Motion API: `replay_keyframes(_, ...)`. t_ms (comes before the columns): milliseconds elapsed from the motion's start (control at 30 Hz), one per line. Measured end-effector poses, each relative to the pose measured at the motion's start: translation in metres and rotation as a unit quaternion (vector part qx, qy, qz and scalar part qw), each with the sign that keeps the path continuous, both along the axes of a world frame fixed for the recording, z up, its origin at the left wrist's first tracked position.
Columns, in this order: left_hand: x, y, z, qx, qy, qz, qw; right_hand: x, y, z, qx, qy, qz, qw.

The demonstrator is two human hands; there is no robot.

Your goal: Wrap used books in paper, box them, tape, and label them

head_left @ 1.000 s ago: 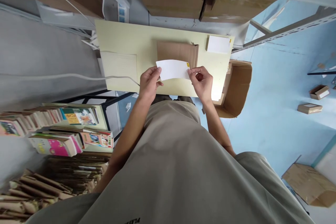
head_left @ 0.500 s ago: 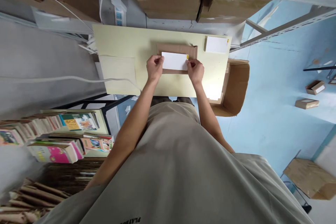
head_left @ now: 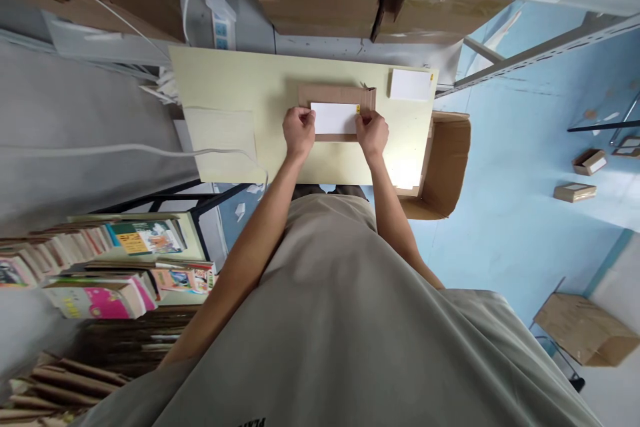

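A white label (head_left: 335, 119) with a small yellow mark at its right end lies over a flat brown cardboard package (head_left: 338, 93) on the pale yellow table (head_left: 230, 80). My left hand (head_left: 299, 131) pinches the label's left edge between thumb and fingers. At the opposite end, my right hand (head_left: 373, 133) pinches the edge just below the yellow mark. Cardboard shows above the label and as a thin strip below it. Whether the label touches the package all over, I cannot tell. A stack of similar white labels (head_left: 411, 85) sits at the table's far right corner.
An open cardboard box (head_left: 447, 167) stands against the table's right side. Large cartons (head_left: 310, 3) fill the shelf behind, beside a white power strip (head_left: 221, 27). A white cable (head_left: 125, 148) crosses on the left. Books (head_left: 100, 297) and flattened cardboard (head_left: 65, 383) are at lower left.
The label has come slightly lower and to the right over the package, the left hand moving with it. The right hand stays nearly in place. The whole view has shifted a little.
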State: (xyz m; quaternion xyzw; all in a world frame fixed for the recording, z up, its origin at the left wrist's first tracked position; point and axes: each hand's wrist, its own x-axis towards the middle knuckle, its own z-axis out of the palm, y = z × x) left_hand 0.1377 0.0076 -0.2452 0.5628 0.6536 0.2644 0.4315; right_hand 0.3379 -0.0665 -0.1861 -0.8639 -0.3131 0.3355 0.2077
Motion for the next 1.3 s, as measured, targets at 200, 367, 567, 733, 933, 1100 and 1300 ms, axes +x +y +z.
replay_keyframes(200, 0.006, -0.002, 0.004, 0.022, -0.02, 0.017, 0.999, 0.004, 0.004, 0.008, -0.016, 0.007, -0.019, 1.0)
replay_keyframes(367, 0.01, -0.003, 0.008, 0.02, -0.031, 0.02, 0.999, 0.013, 0.004, 0.017, -0.029, 0.015, 0.015, 0.999)
replay_keyframes(567, 0.012, -0.003, 0.009, 0.015, -0.014, 0.017, 1.0, 0.009, 0.027, 0.016, -0.017, 0.001, 0.058, 0.998)
replay_keyframes(733, 0.012, -0.004, 0.01, 0.017, -0.02, 0.018, 0.999, -0.007, 0.021, 0.019, -0.027, -0.006, 0.054, 0.998)
replay_keyframes(933, 0.012, -0.005, 0.008, 0.032, -0.021, 0.014, 0.999, -0.018, 0.029, 0.024, -0.04, 0.028, 0.106, 0.993)
replay_keyframes(1100, 0.011, -0.002, 0.007, 0.018, -0.026, 0.01, 0.999, -0.025, 0.05, 0.024, -0.016, 0.01, 0.08, 0.997)
replay_keyframes(1300, 0.012, -0.002, 0.012, 0.006, -0.03, 0.012, 0.999, -0.045, 0.036, 0.029, -0.082, 0.029, 0.143, 0.986)
